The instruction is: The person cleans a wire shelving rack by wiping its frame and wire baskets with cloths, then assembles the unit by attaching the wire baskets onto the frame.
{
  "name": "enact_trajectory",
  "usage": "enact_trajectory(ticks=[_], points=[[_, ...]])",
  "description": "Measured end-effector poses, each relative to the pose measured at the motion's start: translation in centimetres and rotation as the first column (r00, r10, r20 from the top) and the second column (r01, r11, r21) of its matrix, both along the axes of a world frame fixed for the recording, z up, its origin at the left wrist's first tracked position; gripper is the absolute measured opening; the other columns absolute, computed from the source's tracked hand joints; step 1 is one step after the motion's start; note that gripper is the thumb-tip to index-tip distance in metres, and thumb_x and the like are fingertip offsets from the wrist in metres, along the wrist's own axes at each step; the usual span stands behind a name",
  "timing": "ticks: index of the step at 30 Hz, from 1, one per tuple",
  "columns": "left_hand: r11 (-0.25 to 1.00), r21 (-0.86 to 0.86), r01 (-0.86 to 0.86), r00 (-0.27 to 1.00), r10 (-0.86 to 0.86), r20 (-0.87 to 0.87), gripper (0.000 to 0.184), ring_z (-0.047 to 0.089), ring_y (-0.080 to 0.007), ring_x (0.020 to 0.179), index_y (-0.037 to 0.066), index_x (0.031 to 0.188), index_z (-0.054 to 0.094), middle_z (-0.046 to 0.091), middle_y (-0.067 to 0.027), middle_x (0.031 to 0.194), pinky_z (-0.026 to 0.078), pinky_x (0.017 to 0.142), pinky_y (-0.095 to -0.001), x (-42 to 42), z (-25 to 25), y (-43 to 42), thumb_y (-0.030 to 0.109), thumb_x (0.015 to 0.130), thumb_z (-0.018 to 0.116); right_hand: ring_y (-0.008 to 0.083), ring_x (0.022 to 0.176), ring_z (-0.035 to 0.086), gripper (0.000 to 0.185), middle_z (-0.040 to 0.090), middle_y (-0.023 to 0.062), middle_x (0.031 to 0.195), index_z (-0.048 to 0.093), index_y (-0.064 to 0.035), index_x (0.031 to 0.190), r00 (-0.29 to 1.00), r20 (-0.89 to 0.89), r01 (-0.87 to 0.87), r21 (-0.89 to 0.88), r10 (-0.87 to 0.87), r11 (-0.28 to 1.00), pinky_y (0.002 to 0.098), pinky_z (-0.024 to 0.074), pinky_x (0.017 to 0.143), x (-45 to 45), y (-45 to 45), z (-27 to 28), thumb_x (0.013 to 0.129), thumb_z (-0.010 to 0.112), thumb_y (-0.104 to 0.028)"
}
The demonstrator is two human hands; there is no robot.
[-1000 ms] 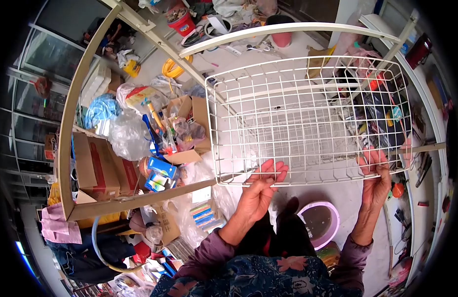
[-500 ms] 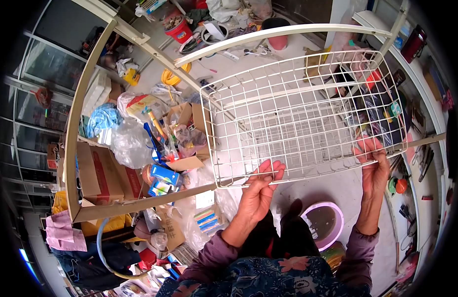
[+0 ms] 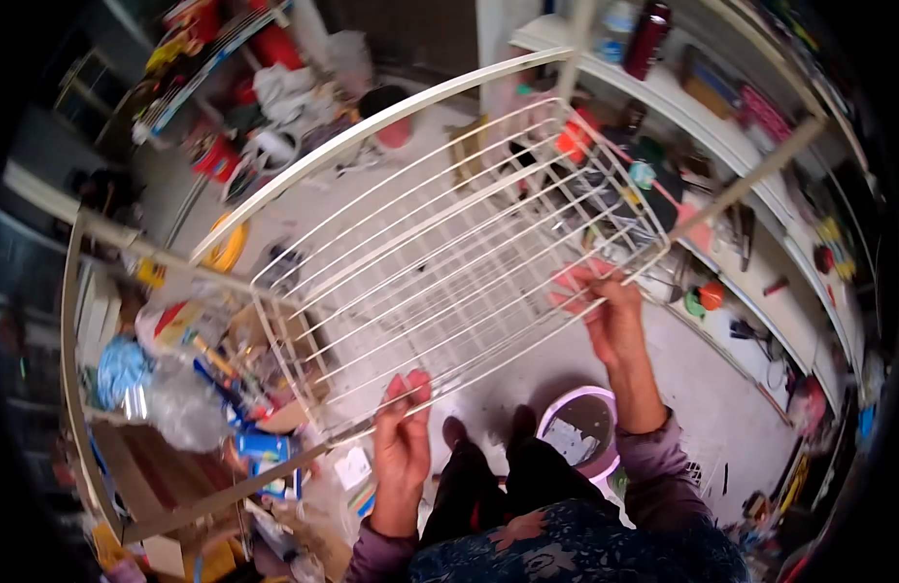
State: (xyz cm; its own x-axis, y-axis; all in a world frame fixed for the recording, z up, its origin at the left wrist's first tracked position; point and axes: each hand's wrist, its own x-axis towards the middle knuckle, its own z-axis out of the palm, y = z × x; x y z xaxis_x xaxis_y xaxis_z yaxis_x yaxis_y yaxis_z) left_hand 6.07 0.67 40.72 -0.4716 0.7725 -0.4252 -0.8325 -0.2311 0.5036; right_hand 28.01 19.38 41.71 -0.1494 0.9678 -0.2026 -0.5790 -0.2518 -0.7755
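Note:
A white wire basket (image 3: 440,248) hangs in front of me inside a pale metal frame (image 3: 401,92), its near rim towards my body. My left hand (image 3: 403,408) is closed on that rim near the basket's left corner, fingers curled through the mesh. Farther right, my right hand (image 3: 605,296) grips the same rim, with its fingertips inside the wires. More wire mesh shows below through the basket. Motion blurs the wires somewhat.
A pink-rimmed bucket (image 3: 614,428) stands on the floor by my feet. Cardboard boxes (image 3: 153,476), plastic bags (image 3: 187,408) and loose goods crowd the left. White shelves (image 3: 760,291) run along the right, with a dark red flask (image 3: 647,39) on top. A yellow coil (image 3: 226,245) lies beyond the frame.
The view has swung right and tilted, so the basket and frame now appear farther left and slanted. Both hands keep their hold on the basket's near rim.

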Motion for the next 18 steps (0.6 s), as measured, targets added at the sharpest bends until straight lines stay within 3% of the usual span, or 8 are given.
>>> enact_trajectory(ticks=[6, 7, 18], points=[[1.0, 0.0, 0.003, 1.0, -0.003, 0.026, 0.041, 0.048, -0.0346, 0.114, -0.012, 0.116, 0.043, 0.049, -0.0262, 0.118, 0.041, 0.1, -0.0401, 0.0, 0.9, 0.2, 0.0, 0.078, 0.055, 0.0356, 0.087, 0.062, 0.024, 0.059, 0.0228, 0.095, 0.05, 0.0067, 0.102, 0.994, -0.09, 0.057, -0.015, -0.059, 0.998, 0.0514, 0.055, 0.074, -0.9, 0.2, 1.8, 0.079, 0.048, 0.002], [1.0, 0.003, -0.003, 1.0, 0.003, 0.026, 0.042, 0.048, -0.0347, 0.114, -0.012, 0.117, 0.042, 0.048, -0.0264, 0.119, 0.041, 0.101, -0.0399, 0.0, 1.0, 0.3, 0.001, 0.079, 0.055, 0.0378, 0.093, 0.06, 0.028, 0.058, 0.0263, 0.101, 0.049, 0.0047, 0.107, 0.999, -0.039, 0.028, 0.015, -0.027, 0.999, 0.0528, 0.053, 0.078, -0.8, 0.4, 1.2, 0.08, 0.047, -0.003], [0.999, 0.029, -0.021, 1.0, 0.02, 0.016, 0.042, 0.048, -0.0365, 0.114, -0.013, 0.116, 0.04, 0.047, -0.028, 0.119, 0.042, 0.1, -0.0401, -0.4, 1.2, 0.5, 0.001, 0.079, 0.053, 0.0408, 0.093, 0.06, 0.025, 0.059, 0.0249, 0.099, 0.05, 0.0017, 0.105, 0.997, -0.074, 0.033, 0.009, -0.033, 0.999, 0.0557, 0.0524, 0.076, -1.0, 0.4, 0.8, 0.081, 0.045, -0.001]])
